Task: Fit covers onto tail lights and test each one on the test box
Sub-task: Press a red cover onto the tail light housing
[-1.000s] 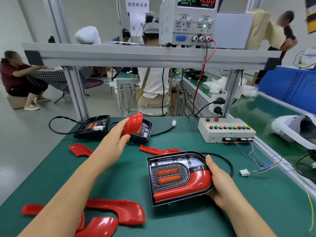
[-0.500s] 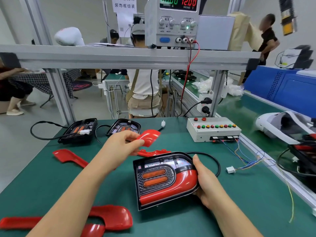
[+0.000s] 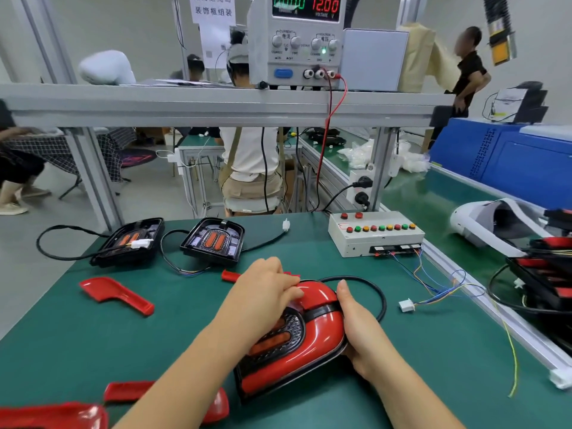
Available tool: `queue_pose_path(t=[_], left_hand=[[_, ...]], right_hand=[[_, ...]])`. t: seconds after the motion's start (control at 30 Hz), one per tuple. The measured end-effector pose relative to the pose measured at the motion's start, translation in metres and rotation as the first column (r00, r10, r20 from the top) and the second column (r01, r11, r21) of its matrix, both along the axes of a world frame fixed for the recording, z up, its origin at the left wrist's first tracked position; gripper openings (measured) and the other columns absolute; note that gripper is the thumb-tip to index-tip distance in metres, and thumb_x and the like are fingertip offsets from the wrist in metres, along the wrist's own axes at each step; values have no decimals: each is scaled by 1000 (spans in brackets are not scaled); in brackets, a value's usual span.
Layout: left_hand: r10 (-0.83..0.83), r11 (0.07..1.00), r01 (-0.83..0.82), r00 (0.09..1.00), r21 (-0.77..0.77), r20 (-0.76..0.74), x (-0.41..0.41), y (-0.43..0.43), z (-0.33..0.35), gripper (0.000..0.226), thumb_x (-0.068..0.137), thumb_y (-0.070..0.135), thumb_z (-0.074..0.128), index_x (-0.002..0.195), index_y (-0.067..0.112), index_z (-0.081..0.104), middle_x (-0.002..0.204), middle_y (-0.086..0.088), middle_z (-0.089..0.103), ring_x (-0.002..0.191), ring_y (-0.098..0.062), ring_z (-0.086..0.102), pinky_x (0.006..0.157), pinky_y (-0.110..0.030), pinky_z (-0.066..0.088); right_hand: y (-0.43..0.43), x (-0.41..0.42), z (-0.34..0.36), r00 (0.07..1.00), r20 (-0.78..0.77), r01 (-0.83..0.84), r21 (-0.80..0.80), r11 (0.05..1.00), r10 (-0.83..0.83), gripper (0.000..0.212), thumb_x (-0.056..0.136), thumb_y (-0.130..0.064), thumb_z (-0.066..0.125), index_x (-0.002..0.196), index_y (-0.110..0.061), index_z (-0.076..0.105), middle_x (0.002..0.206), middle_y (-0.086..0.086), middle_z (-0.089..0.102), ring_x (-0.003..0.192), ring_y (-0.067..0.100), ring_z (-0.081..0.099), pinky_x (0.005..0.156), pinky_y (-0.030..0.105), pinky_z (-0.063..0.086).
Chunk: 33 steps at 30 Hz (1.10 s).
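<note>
Green bench [image 3: 123, 342], test box [image 3: 376, 233] at the far right, tail light [image 3: 278, 339] near centre with its lower cover [image 3: 322, 342] already on. The small upper cover [image 3: 314, 297], held up in the air a second ago, now sits on the light's top corner; left hand [image 3: 263, 292] fingers curl over its edge and press down, right hand [image 3: 356, 323] wraps the housing's right side. Seating looks nearly done, and the box lead's white connector [image 3: 406, 305] lies loose beside the light, so testing probably comes next.

Head view: looks forward-down, close over green bench [image 3: 93, 335].
</note>
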State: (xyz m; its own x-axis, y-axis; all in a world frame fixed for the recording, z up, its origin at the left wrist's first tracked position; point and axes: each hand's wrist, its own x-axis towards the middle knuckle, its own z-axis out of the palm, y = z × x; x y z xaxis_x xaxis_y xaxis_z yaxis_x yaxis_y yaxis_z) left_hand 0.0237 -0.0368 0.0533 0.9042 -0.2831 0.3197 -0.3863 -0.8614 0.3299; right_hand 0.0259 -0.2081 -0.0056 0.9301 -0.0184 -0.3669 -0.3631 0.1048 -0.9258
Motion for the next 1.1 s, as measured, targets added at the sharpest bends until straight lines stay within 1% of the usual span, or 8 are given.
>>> queue_pose_path(t=[0.13,0.27,0.5,0.6,0.7,0.83,0.93,1.1], left_hand=[[3,995,-6,1000,96,29,-2,-1,-2,38,96,45,45,113,19,67,88,3,42,93,-16,41,84,-30,37],[-9,988,-5,996,152,91,-4,1,-5,37,97,45,42,108,20,66,84,3,37,89,-18,40,82,-33,39],[-53,998,55,994,-23,93,-6,9,-12,36,95,41,49,127,30,60,110,6,48,102,-12,40,92,-14,27],[-77,994,80,996,-81,36,-4,12,-12,34,96,36,51,128,28,59,110,6,49,106,-12,44,93,-15,29],[-104,992,105,994,-71,15,-2,14,-10,32,96,32,51,126,26,62,111,6,52,106,-13,47,94,-17,32],[-121,990,119,992,-75,-19,0,15,-8,31,97,30,51,125,25,62,111,9,54,106,-9,49,94,-17,34],[-112,992,110,993,-56,-47,1,14,-7,32,97,31,50,127,25,61,115,9,55,109,-9,49,96,-18,34],[-104,990,84,978,-111,-182,2,15,-6,40,98,31,49,137,28,50,138,11,50,127,-5,43,102,-11,25]], right_hand=[[1,0,1,1000,9,-9,6,1000,9,57,92,-66,36,99,-20,69,83,11,76,70,24,73,61,31,58],[1,-2,2,998,44,-34,10,999,34,54,91,-65,40,103,-22,70,89,11,76,81,29,73,78,42,57],[3,-5,6,998,63,-31,40,999,28,43,92,-55,50,110,-21,68,96,12,75,91,34,71,89,51,55],[2,-6,6,998,61,-30,39,999,28,41,93,-53,51,111,-21,68,98,12,75,94,35,70,93,53,52],[2,-6,5,998,57,-22,34,999,21,41,94,-53,49,110,-20,68,97,11,75,93,33,71,93,51,53],[1,-4,3,999,45,-16,41,999,14,42,97,-51,44,105,-20,70,93,10,76,83,27,73,81,41,56],[1,-4,4,997,75,-24,27,999,22,39,99,-47,44,106,-19,70,93,11,75,83,29,72,84,44,55],[2,-6,5,992,124,-28,3,1000,27,38,100,-40,43,108,-14,69,95,14,75,86,32,72,79,42,56]])
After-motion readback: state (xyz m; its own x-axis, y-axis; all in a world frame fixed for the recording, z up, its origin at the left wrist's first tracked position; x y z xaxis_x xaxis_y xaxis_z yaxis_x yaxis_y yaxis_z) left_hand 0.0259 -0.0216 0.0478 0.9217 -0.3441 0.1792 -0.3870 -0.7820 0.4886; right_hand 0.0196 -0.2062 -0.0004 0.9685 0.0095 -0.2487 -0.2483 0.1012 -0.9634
